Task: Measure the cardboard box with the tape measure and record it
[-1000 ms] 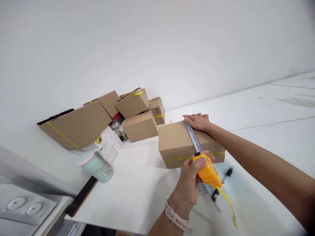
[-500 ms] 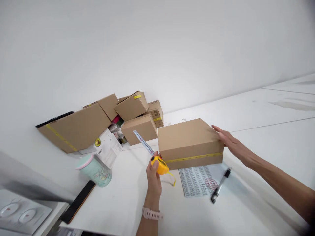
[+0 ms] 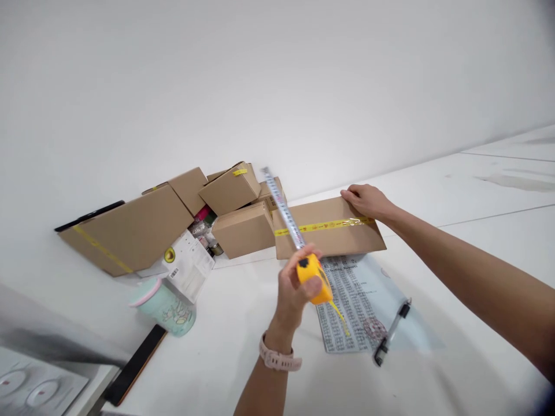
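Note:
My left hand (image 3: 295, 289) is closed round a yellow tape measure (image 3: 315, 279) with a yellow wrist strap hanging from it. Its metal blade (image 3: 284, 208) sticks out up and to the left, passing in front of the left end of a cardboard box (image 3: 321, 238). At the box's upper right edge, my right hand (image 3: 366, 199) grips it with bent fingers. Yellow printed tape runs along the side of the box that faces me. Under and in front of the box lies a printed sheet in a bluish clear sleeve (image 3: 355, 312), with a pen (image 3: 392, 332) on it.
Several cardboard boxes (image 3: 130, 228) are stacked against the wall at the left. Near them are a white card with an avocado picture (image 3: 191, 271), a mint tumbler with a pink rim (image 3: 167, 309) and a black flat bar (image 3: 134, 367). The white table (image 3: 234, 346) meets the wall behind.
The box has tipped back, bringing its taped side up toward me. My right hand has moved from its right end to its top edge. The tape measure has risen to the right.

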A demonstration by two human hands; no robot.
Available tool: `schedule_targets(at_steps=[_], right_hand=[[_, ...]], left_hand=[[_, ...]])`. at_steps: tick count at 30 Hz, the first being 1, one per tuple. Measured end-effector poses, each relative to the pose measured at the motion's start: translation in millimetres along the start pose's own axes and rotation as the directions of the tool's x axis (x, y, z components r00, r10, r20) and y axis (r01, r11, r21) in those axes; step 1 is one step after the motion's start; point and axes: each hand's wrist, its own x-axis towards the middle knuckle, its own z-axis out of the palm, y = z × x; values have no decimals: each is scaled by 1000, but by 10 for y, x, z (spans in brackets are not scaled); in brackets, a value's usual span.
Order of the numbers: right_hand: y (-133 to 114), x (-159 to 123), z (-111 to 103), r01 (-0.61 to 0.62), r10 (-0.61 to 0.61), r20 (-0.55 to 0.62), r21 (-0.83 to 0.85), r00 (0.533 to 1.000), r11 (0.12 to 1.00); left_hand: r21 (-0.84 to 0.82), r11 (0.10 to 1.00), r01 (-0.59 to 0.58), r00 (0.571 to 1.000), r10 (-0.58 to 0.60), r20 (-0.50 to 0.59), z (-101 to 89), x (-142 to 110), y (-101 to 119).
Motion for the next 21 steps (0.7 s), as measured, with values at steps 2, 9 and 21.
schedule_targets(at_steps=[2,9,21], right_hand=[[-22,81,46,33,-34,-21,-32,999,999],[-65,-11,198,190,-209,-115,-158,971,969],[-65,-23,176,422,-454,-12,-348,891,837]], left_hand=[[35,993,108,988,-112,107,52,-69,-144],[-34,959,282,930,-264,254,11,-90,-477],[-69,936,344,896,-306,321,-19,-219,-515]])
